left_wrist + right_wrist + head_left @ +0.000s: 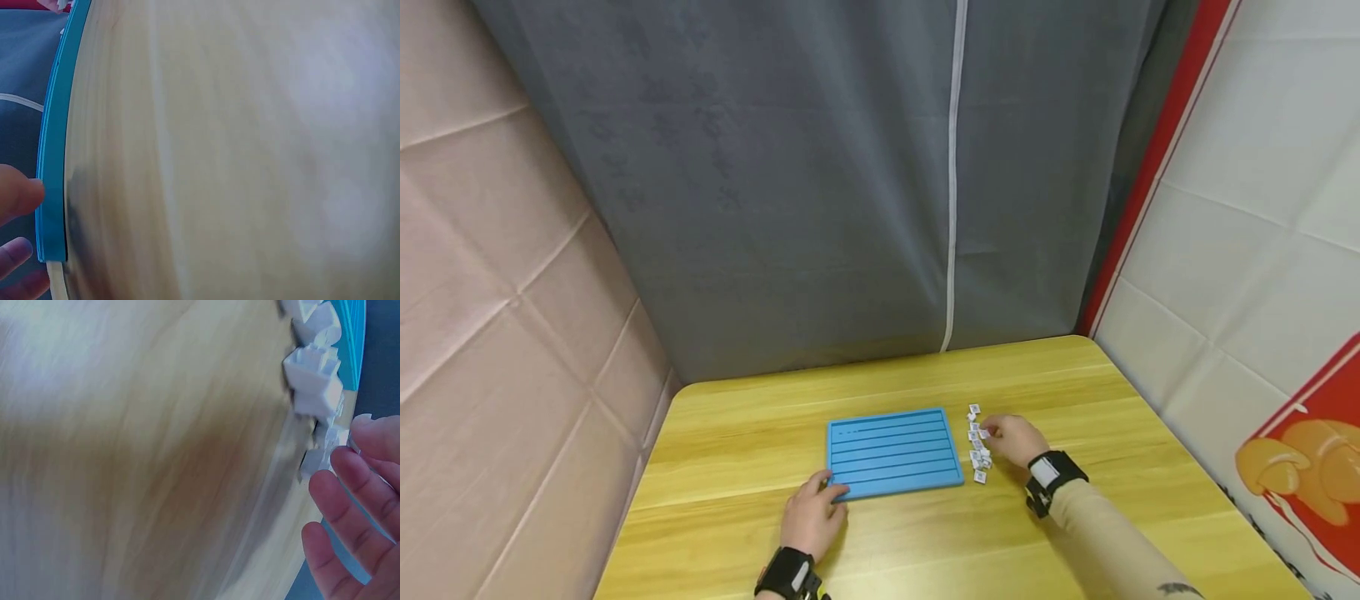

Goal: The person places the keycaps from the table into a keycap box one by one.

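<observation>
A blue board (pixel 891 454) with several lengthwise ridges lies on the table, a few small dark marks near its upper left. My left hand (pixel 811 515) rests at its near left corner, the thumb (pixel 25 195) on the rim and the other fingers loosely beside the corner. Right of the board, small white tiles (pixel 980 477) with dark markings lie in a loose column. My right hand (pixel 1017 439) is at the column's right side, pinching a small white tile (pixel 984 434) between thumb and index finger. That tile is mostly hidden in the right wrist view, where the other fingers are spread.
The wooden table (pixel 737 450) has rounded far corners. A grey curtain (pixel 812 208) hangs behind it. Pale panelled walls stand on both sides, the right wall (pixel 1247 250) close to the table's edge.
</observation>
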Tool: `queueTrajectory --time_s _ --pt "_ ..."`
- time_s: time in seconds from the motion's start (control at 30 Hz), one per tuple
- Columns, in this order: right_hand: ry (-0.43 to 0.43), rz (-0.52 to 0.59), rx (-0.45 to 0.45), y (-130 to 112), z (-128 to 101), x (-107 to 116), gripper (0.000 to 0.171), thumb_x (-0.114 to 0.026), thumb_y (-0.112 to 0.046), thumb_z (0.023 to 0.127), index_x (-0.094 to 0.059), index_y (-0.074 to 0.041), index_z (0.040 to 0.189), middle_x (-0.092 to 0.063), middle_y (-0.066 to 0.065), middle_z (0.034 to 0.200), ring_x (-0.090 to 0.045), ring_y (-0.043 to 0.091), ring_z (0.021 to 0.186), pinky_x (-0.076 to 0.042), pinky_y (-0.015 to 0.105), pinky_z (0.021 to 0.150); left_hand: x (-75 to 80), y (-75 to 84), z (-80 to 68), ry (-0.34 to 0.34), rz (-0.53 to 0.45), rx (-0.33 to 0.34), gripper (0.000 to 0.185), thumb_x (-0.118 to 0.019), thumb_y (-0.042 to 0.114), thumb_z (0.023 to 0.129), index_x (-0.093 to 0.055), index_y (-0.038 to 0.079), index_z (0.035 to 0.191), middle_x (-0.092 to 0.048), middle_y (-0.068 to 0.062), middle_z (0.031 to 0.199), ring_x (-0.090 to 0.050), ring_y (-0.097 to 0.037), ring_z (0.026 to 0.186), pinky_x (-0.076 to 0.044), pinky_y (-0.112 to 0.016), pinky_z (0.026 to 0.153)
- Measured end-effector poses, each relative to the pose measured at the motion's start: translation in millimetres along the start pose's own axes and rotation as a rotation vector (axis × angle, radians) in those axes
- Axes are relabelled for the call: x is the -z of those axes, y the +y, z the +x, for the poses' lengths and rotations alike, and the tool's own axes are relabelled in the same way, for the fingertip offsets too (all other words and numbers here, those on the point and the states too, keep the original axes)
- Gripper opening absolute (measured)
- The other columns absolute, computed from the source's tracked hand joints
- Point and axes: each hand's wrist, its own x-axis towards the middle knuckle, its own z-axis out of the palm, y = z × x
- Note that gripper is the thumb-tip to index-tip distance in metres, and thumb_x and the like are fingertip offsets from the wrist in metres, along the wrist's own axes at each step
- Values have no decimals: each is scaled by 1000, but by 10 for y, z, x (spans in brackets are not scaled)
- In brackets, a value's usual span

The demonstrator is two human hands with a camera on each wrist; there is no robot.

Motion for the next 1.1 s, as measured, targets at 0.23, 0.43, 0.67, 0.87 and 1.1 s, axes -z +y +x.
queueTrajectory --time_s 0.23,0.43,0.67,0.87,1.1 --pt "-5 7 14 -144 35 -34 23 -70 -6 85 -71 -5 108 -65 2 88 -53 14 71 -44 31 62 -47 60 31 42 1 -1 17 -77 18 79 -75 19 96 -59 -14 127 -53 -36 118 -40 -59 91" --pt "7 11 30 -243 77 -140 19 -72 -9 85 -72 -8 104 -64 -2 85 -54 11 70 -46 31 62 -81 168 75 94 -17 -44 17 -78 15 76 -75 17 92 -57 -16 128 -48 -38 122 -40 -61 90" --pt "9 10 81 -388 105 -274 19 -72 -10 85 -73 -9 103 -62 -4 81 -53 9 67 -45 29 59 -181 285 161 131 -23 -95 18 -79 14 75 -76 18 91 -57 -14 128 -48 -38 123 -40 -60 90" --pt "-5 28 140 -575 113 -364 19 -72 -14 86 -73 -8 104 -64 -4 83 -54 9 67 -44 28 58 -199 421 261 132 -138 -62 11 -77 16 79 -76 16 91 -59 -14 124 -50 -37 118 -41 -58 88" --pt "-3 46 212 -797 133 -490 19 -71 -13 87 -72 -7 105 -66 -1 88 -60 14 78 -48 32 65 -264 517 467 142 -273 29 14 -76 21 82 -75 14 94 -64 -10 112 -55 -33 109 -40 -53 91"
